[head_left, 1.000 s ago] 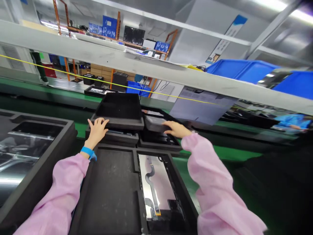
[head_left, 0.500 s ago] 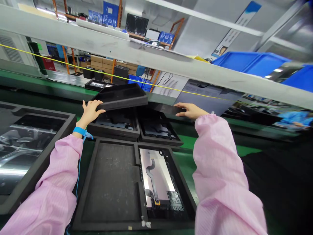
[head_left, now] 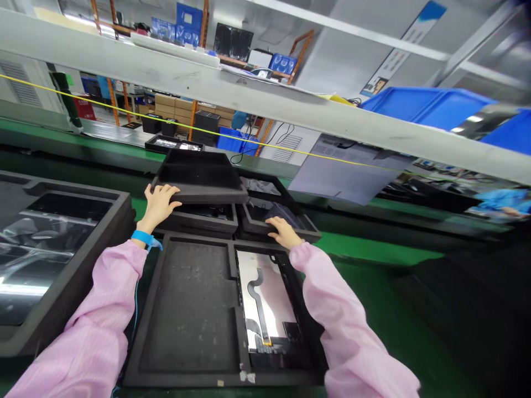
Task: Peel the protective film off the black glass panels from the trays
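My left hand (head_left: 160, 208) is closed on the near left corner of a tilted black foam tray (head_left: 203, 193), which rests over another tray (head_left: 199, 222) at the back left. A blue wrist strap (head_left: 142, 237) circles that wrist. Over on the right-hand stack, my right hand (head_left: 285, 233) has its bent fingers and thumb at the near rim of a second black foam tray (head_left: 309, 234); dark glossy panels and crumpled film lie inside. Nearest me, a two-compartment foam tray (head_left: 145, 331) holds a display panel (head_left: 271, 301) with a ribbon cable on its right side; its left compartment is bare.
Another large foam tray (head_left: 105, 249) with a shiny panel stands at the left. A white beam (head_left: 249, 88) and a yellow cord (head_left: 232, 136) cross above the green bench (head_left: 385, 309). Blue bins (head_left: 427, 108) sit on the beam at right.
My right hand has moved left and towards me, and the tray at the right now shows its inside. The tray in my left hand has come lower, with my left hand slightly lower too.
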{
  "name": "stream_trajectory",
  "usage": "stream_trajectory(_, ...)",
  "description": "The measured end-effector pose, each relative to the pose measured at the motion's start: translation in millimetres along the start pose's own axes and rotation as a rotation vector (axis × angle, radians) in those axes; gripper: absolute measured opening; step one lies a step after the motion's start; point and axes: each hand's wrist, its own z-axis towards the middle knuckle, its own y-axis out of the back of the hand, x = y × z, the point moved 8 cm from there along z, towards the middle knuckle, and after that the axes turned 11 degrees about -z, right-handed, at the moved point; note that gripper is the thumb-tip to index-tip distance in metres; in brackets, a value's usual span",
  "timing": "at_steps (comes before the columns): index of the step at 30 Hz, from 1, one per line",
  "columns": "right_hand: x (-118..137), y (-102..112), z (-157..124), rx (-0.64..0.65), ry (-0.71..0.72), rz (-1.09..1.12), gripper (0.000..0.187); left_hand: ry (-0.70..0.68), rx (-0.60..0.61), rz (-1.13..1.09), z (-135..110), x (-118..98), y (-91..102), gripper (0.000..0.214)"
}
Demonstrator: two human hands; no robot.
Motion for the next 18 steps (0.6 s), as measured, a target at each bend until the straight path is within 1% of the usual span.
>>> stream_trajectory(2, 7, -7, -8, -0.011, -0.056, -0.026, 0.028, -0.013, 0.018, 0.034, -6, -5, -7.1, 0.028)
stream_trajectory(4, 14, -6, -15, -0.034, -0.117, -0.047, 0.030, -0.019, 0.028, 0.062, -12, -14, -12.8, 0.026)
stream_trajectory(6, 27, -2, -24, -0.045, -0.142, -0.051, 0.032, -0.028, 0.036, 0.076, -19, -28, -16.1, 0.029)
stream_trajectory(7, 38, -1, -28, -0.033, -0.126, -0.042, 0.031, -0.036, 0.041, 0.080, -24, -37, -16.4, 0.032)
stream_trajectory(9, 66, -4, -37, 0.028, -0.042, -0.008, 0.027, -0.065, 0.058, 0.077, -37, -59, -14.1, 0.043)
stream_trajectory(11, 96, -8, -46, 0.103, 0.050, 0.025, 0.028, -0.116, 0.094, 0.062, -57, -86, -8.6, 0.050)
stream_trajectory(13, 116, -12, -53, 0.156, 0.089, 0.035, 0.036, -0.195, 0.182, 0.026, -84, -113, -3.3, 0.047)
stream_trajectory(15, 125, -14, -56, 0.191, 0.075, 0.028, 0.039, -0.281, 0.338, -0.032, -117, -134, -0.5, 0.044)
stream_trajectory(16, 127, -15, -57, 0.205, 0.061, 0.024, 0.038, -0.308, 0.427, -0.063, -134, -141, 0.6, 0.044)
stream_trajectory(18, 129, -17, -57, 0.223, 0.031, 0.012, 0.035, -0.312, 0.581, -0.127, -165, -146, 3.5, 0.045)
